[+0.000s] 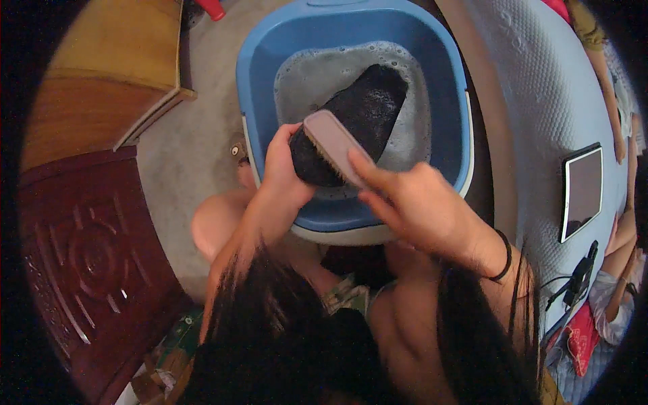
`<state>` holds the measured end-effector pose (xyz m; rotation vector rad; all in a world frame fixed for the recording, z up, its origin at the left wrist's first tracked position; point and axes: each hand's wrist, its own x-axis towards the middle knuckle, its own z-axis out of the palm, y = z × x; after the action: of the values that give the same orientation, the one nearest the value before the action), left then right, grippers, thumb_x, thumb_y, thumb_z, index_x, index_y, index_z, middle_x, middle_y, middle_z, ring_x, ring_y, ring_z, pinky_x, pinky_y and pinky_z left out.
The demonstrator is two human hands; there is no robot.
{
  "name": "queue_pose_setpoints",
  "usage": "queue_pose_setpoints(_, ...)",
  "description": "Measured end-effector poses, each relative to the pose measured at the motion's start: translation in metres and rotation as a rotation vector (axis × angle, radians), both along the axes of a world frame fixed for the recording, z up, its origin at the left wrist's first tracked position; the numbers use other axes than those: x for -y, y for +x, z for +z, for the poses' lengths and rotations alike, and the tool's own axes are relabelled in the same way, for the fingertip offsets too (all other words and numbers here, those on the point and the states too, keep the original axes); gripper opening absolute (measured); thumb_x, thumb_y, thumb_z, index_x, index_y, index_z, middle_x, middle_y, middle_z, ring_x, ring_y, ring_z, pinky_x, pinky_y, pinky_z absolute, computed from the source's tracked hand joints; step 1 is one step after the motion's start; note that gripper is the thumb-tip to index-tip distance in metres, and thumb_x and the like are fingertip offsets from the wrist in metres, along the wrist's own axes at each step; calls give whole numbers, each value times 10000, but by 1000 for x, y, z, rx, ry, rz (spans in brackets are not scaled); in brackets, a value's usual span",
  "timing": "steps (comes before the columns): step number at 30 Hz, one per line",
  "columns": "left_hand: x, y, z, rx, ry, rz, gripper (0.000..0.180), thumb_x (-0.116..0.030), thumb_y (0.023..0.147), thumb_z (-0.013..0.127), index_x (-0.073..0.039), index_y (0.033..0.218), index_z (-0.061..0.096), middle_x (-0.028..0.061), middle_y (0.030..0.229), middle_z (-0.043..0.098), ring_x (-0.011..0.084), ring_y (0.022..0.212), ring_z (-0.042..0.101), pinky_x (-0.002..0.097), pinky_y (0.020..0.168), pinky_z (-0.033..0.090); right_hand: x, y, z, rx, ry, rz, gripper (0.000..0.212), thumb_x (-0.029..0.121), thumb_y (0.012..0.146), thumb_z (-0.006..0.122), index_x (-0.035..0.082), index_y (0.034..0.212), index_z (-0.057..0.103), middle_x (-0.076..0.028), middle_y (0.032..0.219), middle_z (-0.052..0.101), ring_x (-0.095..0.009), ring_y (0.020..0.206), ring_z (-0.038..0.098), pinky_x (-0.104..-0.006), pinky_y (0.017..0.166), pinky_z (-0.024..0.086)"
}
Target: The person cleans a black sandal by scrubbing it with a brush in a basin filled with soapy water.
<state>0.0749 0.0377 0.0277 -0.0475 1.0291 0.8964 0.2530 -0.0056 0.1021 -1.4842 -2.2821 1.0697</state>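
A wet black shoe (368, 111) is tilted over soapy water (300, 81) inside a blue tub (260, 67). My left hand (282, 169) is closed around its near end, thumb along the side. In my right hand (425, 206) is a scrub brush (327, 135) with a pale pinkish back, gripped at its near end. The bristles face down and lie against the near part of the shoe. My right fingers partly hide the brush's near end, and my left hand covers some of the shoe's near edge.
A bed with a quilted pale cover (533, 101) runs along the right. On it are a tablet (584, 192), a black device with a cable (577, 280) and another person's arm (607, 101). Wooden furniture (115, 81) and a dark red carved panel (101, 250) stand left.
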Motion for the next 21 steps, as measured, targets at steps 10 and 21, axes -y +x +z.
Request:
queue_pose_setpoints(10, 2, -6, -12, 44, -25, -54, 295, -266, 792, 411, -54, 908, 581, 91, 900, 618, 253, 838, 601, 393, 794, 472, -6, 3, -5, 28, 9, 13, 259, 172, 817, 495, 13, 1021, 496, -218, 602, 571, -395, 575, 580, -483, 539, 487)
queue_pose_setpoints(21, -1, -4, -13, 75, -29, -67, 309, -273, 808, 397, -55, 927, 579, 97, 916, 619, 245, 856, 602, 385, 812, 468, -12, 5, -12, 30, -104, -47, 428, 137, 808, 534, 58, 1219, 443, -248, 690, 546, -401, 673, 560, -455, 624, 449)
